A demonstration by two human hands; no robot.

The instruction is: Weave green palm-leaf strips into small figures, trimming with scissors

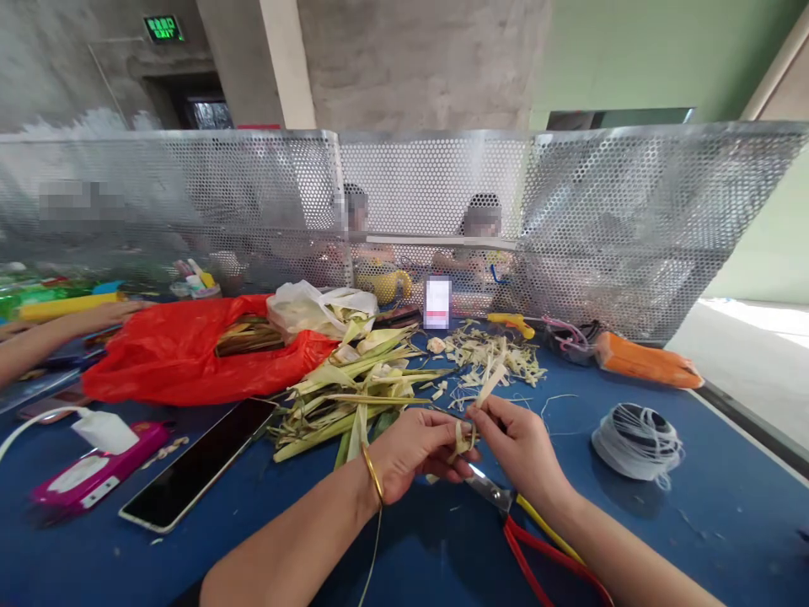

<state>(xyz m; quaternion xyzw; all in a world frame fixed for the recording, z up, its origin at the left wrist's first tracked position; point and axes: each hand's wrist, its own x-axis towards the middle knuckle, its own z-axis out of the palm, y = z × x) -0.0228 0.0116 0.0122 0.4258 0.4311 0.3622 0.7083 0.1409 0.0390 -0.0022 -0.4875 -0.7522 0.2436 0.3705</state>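
My left hand (410, 447), with a gold bangle at the wrist, pinches a small bent piece of dried husk (463, 442) between thumb and fingers. Close beside it, my right hand (518, 438) grips a pale husk strip (491, 384) that sticks up above the fingertips. Whether strip and bent piece are joined is hidden by the fingers. Scissors with red and yellow handles (534, 544) lie on the table below my right hand, blades partly under the hands. A heap of long green-yellow husks (354, 392) lies behind my left hand, and husk scraps (499, 350) beyond my right.
On the blue table (708, 489), a ball of white thread (638, 443) stands at right. A black phone (199, 464), magenta power strip (101, 468) and red plastic bag (170, 354) lie left. A perforated metal divider (436, 169) closes the back; another person's arm (56, 337) reaches in left.
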